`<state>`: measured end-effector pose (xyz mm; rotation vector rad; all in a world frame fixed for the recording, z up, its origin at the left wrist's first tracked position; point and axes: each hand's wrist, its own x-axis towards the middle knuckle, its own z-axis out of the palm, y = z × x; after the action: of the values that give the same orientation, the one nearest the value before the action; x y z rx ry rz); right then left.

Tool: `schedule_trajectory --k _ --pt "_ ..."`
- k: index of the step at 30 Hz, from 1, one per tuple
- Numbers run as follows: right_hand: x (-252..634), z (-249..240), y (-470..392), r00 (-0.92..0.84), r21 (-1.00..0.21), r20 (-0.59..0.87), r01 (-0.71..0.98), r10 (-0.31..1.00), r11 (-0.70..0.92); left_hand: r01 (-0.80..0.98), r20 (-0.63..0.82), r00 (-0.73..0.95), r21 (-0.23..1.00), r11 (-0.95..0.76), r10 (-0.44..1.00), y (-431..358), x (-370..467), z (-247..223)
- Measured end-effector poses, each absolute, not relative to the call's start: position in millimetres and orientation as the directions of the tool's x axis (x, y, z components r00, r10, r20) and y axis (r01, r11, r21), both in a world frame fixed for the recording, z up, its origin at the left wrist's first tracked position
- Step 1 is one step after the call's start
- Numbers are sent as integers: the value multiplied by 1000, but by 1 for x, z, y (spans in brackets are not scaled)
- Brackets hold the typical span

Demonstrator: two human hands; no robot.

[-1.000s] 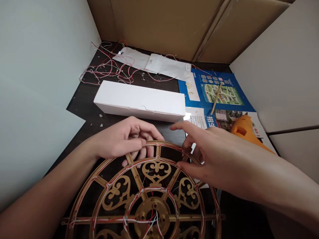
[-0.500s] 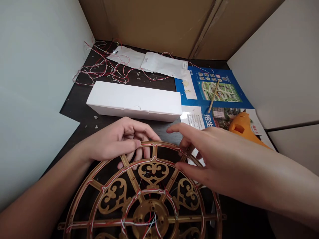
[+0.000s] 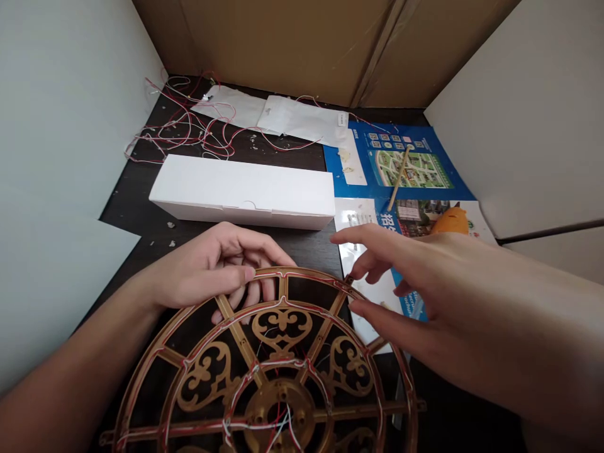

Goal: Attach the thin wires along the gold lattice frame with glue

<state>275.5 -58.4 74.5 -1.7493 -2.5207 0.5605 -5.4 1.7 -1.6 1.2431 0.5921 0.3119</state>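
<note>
A round, gold-coloured openwork wheel [image 3: 302, 412] with spokes, scrolls and a central hub is tilted up in front of me; its lower part is cut off by the view. Thin red and white wires [image 3: 267, 303] run along its rings and through the hub opening. My left hand [image 3: 212, 264] grips the far rim left of the top, thumb on the near face and fingers behind. At the upper right of the rim is my right hand [image 3: 425, 283], thumb and fingers apart near a spoke end; whether a fingertip touches it I cannot tell.
Behind the wheel lies a long white box [image 3: 243, 189]. Farther back are tangled red and white wires [image 3: 189, 129] and white packets [image 3: 302, 118]. On the right, a blue printed sheet [image 3: 337, 163] bears a thin stick [image 3: 399, 179]; an orange tool [image 3: 450, 221] is partly hidden by my right hand.
My right hand has drawn back to the right from the inner ring, its thumb moving off the wires toward the outer rim. My left hand keeps its grip. The view has shifted slightly.
</note>
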Motion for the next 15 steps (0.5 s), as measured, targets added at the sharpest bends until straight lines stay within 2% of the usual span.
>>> schedule_trajectory --k 3,5,7,9,11,13,15 --pt "279 79 -54 -384 -260 -132 903 914 342 115 -259 798 952 284 544 1 -5 2" --pt "280 80 -50 -355 -355 -159 891 921 282 110 -268 786 948 300 558 0 -4 3" --pt "283 77 -49 -373 -553 -242 811 896 188 91 -270 773 942 322 574 -1 -4 4" --pt "286 67 -51 -428 -789 -270 611 862 56 64 -248 777 946 319 579 -1 -4 4" --pt "289 53 -58 -451 -933 -231 356 862 -64 34 -210 791 953 300 575 0 -4 3" --pt "291 41 -65 -494 -975 -220 149 841 -167 1 -187 794 952 307 578 1 -4 2" --pt "291 32 -72 -542 -963 -219 -11 811 -268 -29 -184 787 943 333 589 0 -5 3"
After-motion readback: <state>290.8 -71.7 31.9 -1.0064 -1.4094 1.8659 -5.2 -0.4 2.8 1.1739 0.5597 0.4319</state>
